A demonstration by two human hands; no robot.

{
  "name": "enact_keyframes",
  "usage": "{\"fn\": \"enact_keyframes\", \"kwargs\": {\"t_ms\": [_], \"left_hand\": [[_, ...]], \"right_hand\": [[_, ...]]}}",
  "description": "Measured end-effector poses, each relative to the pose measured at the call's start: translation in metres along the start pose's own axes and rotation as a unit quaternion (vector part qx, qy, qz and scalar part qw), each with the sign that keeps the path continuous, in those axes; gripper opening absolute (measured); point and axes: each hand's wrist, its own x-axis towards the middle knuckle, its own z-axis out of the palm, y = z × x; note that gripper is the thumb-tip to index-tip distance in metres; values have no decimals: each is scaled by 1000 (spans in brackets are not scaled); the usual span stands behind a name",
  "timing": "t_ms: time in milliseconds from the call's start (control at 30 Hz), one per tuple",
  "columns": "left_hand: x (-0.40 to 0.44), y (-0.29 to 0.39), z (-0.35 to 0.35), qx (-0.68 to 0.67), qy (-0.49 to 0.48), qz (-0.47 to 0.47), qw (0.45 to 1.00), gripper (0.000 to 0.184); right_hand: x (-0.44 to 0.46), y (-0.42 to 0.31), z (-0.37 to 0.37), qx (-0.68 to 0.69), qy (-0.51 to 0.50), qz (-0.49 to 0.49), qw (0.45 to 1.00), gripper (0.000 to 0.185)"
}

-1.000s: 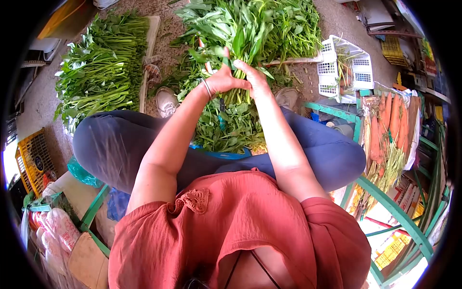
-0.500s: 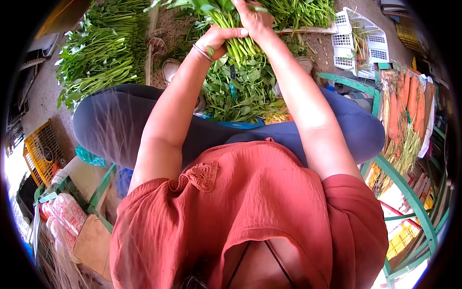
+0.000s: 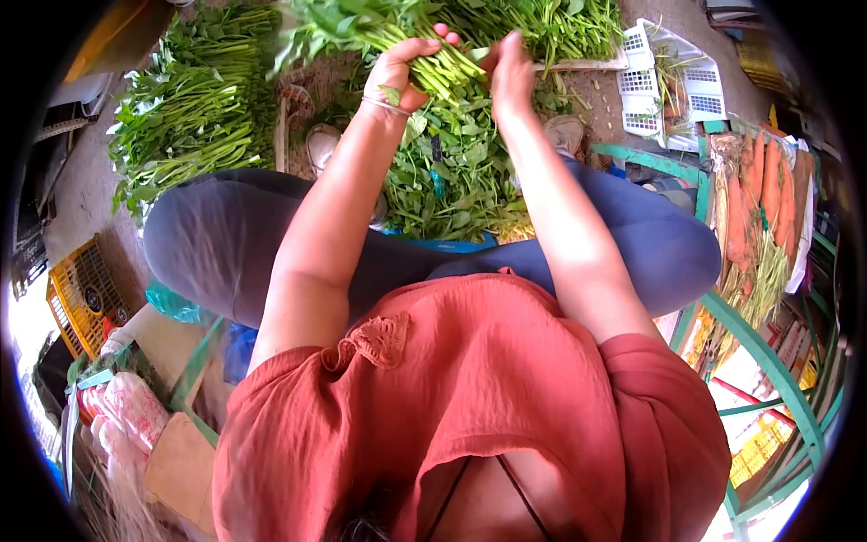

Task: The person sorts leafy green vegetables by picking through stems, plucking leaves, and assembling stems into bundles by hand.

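My left hand is closed around a bunch of long-stemmed leafy greens. The leaves point up and to the left, and the cut stem ends point down and to the right. Just right of those ends is my right hand, its fingers blurred by motion, so I cannot tell whether they grip anything. A small leaf piece clings near my left wrist. Below both hands, between my feet, lies a heap of loose leaves.
Stacked greens lie at the left, with more greens at the top right. A white plastic basket holds scraps. Carrots rest on a green metal frame at the right. A yellow crate stands at the left.
My right hand has come off the bunch and shifted right. My left hand still grips the bunch, which now tilts more to the left.
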Motion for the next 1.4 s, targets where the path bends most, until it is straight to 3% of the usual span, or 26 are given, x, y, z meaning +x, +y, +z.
{"fn": "enact_keyframes", "kwargs": {"t_ms": [33, 67, 100, 133, 200, 267, 300, 400, 533, 600, 667, 733, 800, 867, 933, 1000, 1067, 1100, 1200, 1267, 1333, 1400], "left_hand": [[4, 3, -3, -14, 8, 16, 1000, 20], [8, 3, -9, -28, 17, 31, 999, 20], [11, 4, -10, -39, 26, 52, 998, 21], [12, 3, -7, -46, 29, 57, 997, 18], [12, 0, 2, -37, 71, 85, 993, 17], [14, -6, 6, -68, 25, 90, 993, 16], [16, -7, 6, -65, 39, 89, 993, 15], [26, -16, 10, -44, 61, 107, 991, 13], [37, -30, 12, -26, 69, 101, 992, 8], [42, -36, 10, -28, 65, 91, 993, 8], [47, -40, 7, -32, 69, 80, 994, 9], [52, -47, 5, -12, 119, 105, 987, 12], [58, -52, 3, -24, 155, 101, 983, 15], [61, -56, 0, 10, 180, 95, 979, 14], [65, -62, -2, 20, 195, 90, 976, 13], [66, -64, -4, 32, 212, 86, 973, 13], [66, -67, -3, 43, 258, 77, 962, 14], [66, -70, -3, 47, 280, 72, 956, 14], [61, -79, -2, 77, 304, 52, 948, 15], [55, -85, 2, 86, 322, 51, 941, 16], [52, -90, 4, 96, 333, 35, 937, 16], [51, -91, 4, 95, 338, 32, 936, 17]], "right_hand": [[-30, 1, 3, -141, -54, 74, 986, 44], [-43, 52, 9, -239, -182, 121, 946, 39], [-65, 47, 14, -329, -298, 222, 868, 37], [-88, 41, 20, -412, -433, 285, 749, 38], [-125, 47, 16, -445, -424, 168, 771, 36], [-131, 69, 14, -455, -367, 91, 806, 36], [-129, 87, 13, -438, -323, 78, 835, 41], [-119, 98, 2, -426, -307, 45, 850, 36], [-123, 80, -1, -444, -342, 82, 824, 31], [-128, 87, 1, -431, -314, 62, 844, 29], [-133, 68, -11, -280, -355, 197, 870, 25], [-130, 55, -25, -239, -318, 235, 887, 23], [-121, 40, -37, -122, -179, 343, 914, 24], [-115, 37, -40, -122, -139, 337, 923, 22], [-105, 47, -33, -146, -51, 255, 954, 22], [-109, 57, -32, -110, -48, 273, 955, 23], [-117, 63, -24, -57, 0, 190, 980, 22], [-119, 58, -21, -55, -10, 143, 988, 20], [-124, 0, -26, 10, 8, 135, 991, 21], [-119, -2, -22, -39, 3, 101, 994, 21], [-113, 1, -15, -209, 34, 70, 975, 24], [-114, 4, -16, -190, 17, 81, 978, 27]]}}
